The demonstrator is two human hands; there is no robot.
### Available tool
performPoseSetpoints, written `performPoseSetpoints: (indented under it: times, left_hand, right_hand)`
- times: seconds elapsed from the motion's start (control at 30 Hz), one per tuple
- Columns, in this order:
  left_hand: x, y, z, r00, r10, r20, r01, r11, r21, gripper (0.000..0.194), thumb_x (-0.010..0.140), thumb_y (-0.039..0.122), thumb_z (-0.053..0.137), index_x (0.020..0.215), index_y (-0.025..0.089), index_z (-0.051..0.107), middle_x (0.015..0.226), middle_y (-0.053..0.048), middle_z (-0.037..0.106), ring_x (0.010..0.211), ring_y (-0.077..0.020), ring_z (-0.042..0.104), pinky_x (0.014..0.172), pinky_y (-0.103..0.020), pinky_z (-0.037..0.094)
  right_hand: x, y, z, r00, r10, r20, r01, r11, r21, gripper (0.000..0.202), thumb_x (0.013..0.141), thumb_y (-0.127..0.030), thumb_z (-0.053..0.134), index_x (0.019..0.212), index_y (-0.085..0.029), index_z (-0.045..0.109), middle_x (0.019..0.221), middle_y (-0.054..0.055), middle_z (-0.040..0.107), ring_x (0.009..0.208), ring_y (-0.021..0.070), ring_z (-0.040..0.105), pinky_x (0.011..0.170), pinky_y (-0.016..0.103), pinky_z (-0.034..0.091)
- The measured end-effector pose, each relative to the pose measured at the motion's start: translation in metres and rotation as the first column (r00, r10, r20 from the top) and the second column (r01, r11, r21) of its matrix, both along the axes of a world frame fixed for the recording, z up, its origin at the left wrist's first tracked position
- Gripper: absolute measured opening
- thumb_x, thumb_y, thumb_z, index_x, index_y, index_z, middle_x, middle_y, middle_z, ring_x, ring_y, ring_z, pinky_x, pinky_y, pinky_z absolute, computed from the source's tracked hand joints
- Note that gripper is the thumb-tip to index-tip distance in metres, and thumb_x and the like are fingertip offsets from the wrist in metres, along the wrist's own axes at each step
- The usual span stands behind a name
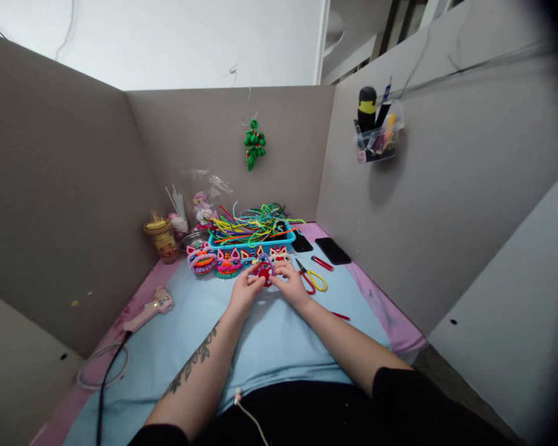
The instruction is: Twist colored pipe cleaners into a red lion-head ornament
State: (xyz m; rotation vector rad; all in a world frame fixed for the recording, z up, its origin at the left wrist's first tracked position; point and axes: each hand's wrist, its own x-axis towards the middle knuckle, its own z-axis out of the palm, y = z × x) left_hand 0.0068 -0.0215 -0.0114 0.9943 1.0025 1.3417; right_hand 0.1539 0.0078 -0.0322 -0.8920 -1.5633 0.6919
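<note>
Between my two hands is a small red and purple pipe-cleaner piece [265, 272], held just above the blue cloth [204, 322]. My left hand [247, 288] pinches its left side with thumb and fingers. From the right, my right hand [288, 284] grips the other edge. Fingers cover part of the piece, so its full shape is hidden. Close behind my hands stand several colourful fuzzy animal heads, among them a pink and orange one [202, 260] and a pink and teal one [227, 264]. Scissors [317, 280] with red and yellow handles lie beside my right hand.
A blue basket [251, 243] of pipe cleaners stands at the back. A pink glue gun [151, 311] with a cord lies left, near a drink cup [162, 240]. On the right are a black phone [333, 251] and a red cutter [322, 263]. Partition walls enclose three sides.
</note>
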Motion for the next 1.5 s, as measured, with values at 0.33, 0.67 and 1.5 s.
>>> performPoseSetpoints:
  times: [0.33, 0.67, 1.5]
  left_hand:
    - [0.001, 0.0, 0.001, 0.994, -0.04, -0.105, 0.053, 0.991, 0.121, 0.08, 0.057, 0.03, 0.075, 0.128, 0.013, 0.045, 0.053, 0.007, 0.053, 0.049, -0.0057, 0.047, 0.053, -0.017, 0.036]
    - [0.001, 0.001, -0.001, 0.999, -0.002, -0.044, 0.005, 0.998, 0.07, 0.086, 0.054, 0.035, 0.076, 0.129, 0.014, 0.04, 0.064, 0.002, 0.061, 0.055, -0.0085, 0.053, 0.058, -0.02, 0.041]
    - [0.002, 0.002, -0.005, 0.989, 0.096, -0.111, -0.084, 0.99, 0.11, 0.062, 0.058, 0.031, 0.075, 0.114, 0.012, 0.054, 0.073, -0.005, 0.067, 0.067, -0.0147, 0.062, 0.062, -0.023, 0.045]
  right_hand:
    - [0.004, 0.01, -0.003, 0.94, 0.153, -0.305, -0.261, 0.898, -0.353, 0.032, 0.054, -0.044, 0.077, 0.056, -0.017, 0.06, 0.127, 0.009, 0.047, 0.119, 0.0295, 0.043, 0.096, 0.043, 0.033]
    - [0.004, 0.009, -0.002, 0.962, 0.1, -0.254, -0.181, 0.931, -0.318, 0.028, 0.057, -0.045, 0.074, 0.062, -0.019, 0.064, 0.122, 0.009, 0.049, 0.118, 0.0269, 0.043, 0.101, 0.042, 0.029]
    - [-0.001, 0.007, -0.008, 0.998, -0.003, -0.069, -0.007, 0.99, -0.141, 0.022, 0.073, -0.04, 0.061, 0.067, -0.019, 0.059, 0.111, 0.008, 0.048, 0.104, 0.0219, 0.048, 0.083, 0.035, 0.043]
